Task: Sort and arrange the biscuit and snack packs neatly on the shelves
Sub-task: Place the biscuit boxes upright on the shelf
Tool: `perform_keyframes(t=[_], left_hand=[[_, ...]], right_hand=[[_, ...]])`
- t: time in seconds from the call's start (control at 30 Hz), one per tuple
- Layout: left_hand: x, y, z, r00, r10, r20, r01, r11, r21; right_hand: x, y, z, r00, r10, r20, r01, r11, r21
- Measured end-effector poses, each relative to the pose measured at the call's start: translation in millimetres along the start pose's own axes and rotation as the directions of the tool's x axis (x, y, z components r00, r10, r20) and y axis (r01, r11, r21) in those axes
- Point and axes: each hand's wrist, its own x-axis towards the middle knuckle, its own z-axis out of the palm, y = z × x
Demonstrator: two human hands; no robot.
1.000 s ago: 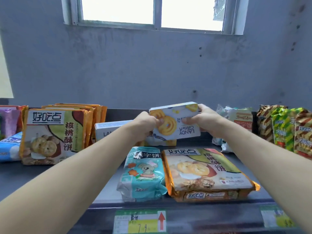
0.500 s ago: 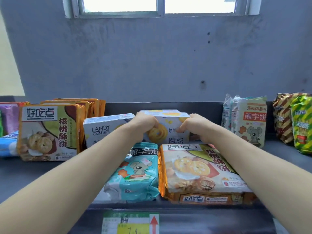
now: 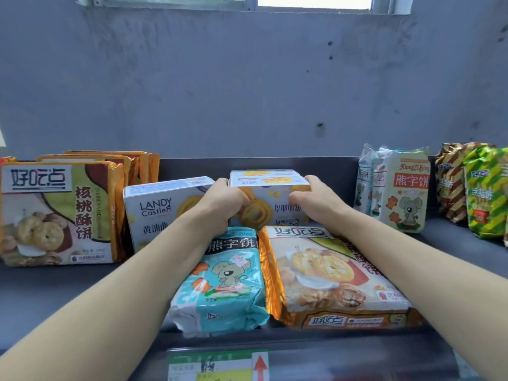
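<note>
Both hands, left hand point(image 3: 224, 204) and right hand point(image 3: 316, 200), clamp fingers on one upside-down Landy Castle box point(image 3: 270, 199), now lowered upright onto the shelf point(image 3: 68, 287) just right of a second Landy Castle box point(image 3: 162, 210), behind two flat packs: teal bear-biscuit pack point(image 3: 225, 281) and walnut-cookie pack point(image 3: 330, 276).
</note>
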Motion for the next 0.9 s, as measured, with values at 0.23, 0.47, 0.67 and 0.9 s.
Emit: perform_keyframes(t=[0.23, 0.47, 0.67, 0.9], left_hand=[[3, -3, 1, 1.0, 0.013, -0.021, -0.012, 0.998, 0.059], [1, -4, 0, 0.999, 0.05, -0.013, -0.049, 0.995, 0.087], [-9, -1, -2, 0.982, 0.182, -0.044, -0.172, 0.969, 0.178], [-33, 21, -10, 0.816, 0.539, -0.208, -0.516, 0.842, 0.157]], right_hand=[[-4, 0, 0, 1.0, -0.007, 0.017, 0.006, 0.998, 0.061], [-5, -2, -4, 0.998, 0.058, -0.036, -0.042, 0.941, 0.335], [-10, -2, -5, 0.989, -0.028, -0.146, 0.053, 0.984, 0.169], [-25, -30, -7, 0.918, -0.246, -0.31, 0.256, 0.967, -0.01]])
